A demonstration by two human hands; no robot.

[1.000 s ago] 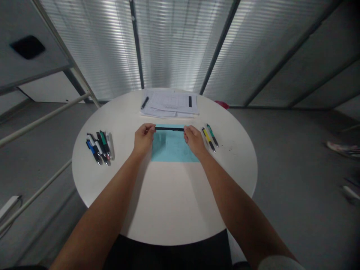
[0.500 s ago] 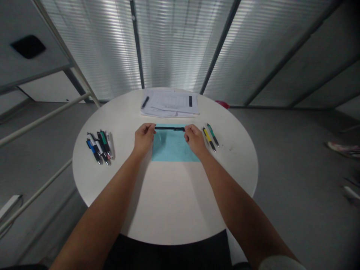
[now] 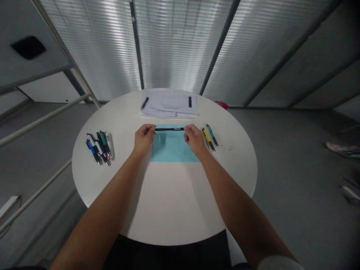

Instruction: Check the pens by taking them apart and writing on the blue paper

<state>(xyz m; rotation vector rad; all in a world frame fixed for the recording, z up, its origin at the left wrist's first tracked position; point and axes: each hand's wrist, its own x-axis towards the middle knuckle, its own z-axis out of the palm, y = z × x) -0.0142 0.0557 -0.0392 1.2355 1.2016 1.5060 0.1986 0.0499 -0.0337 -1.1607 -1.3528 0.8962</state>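
My left hand [image 3: 144, 139] and my right hand [image 3: 194, 139] hold a black pen [image 3: 169, 129] level between them, one end in each hand's fingertips. The pen lies crosswise just above the far edge of a light blue sheet of paper [image 3: 174, 148], and a pale band shows on its barrel. Both hands are close to the sheet's far corners. Nearest my right hand, a yellow pen [image 3: 208, 139] and a teal pen [image 3: 212, 135] lie side by side on the table.
A round white table [image 3: 168, 202] carries a bunched group of several pens [image 3: 98, 148] at left and stacked printed papers [image 3: 168, 105] at the far side, with a black pen [image 3: 144, 102] on them. A red object [image 3: 222, 105] sits beyond the far right rim.
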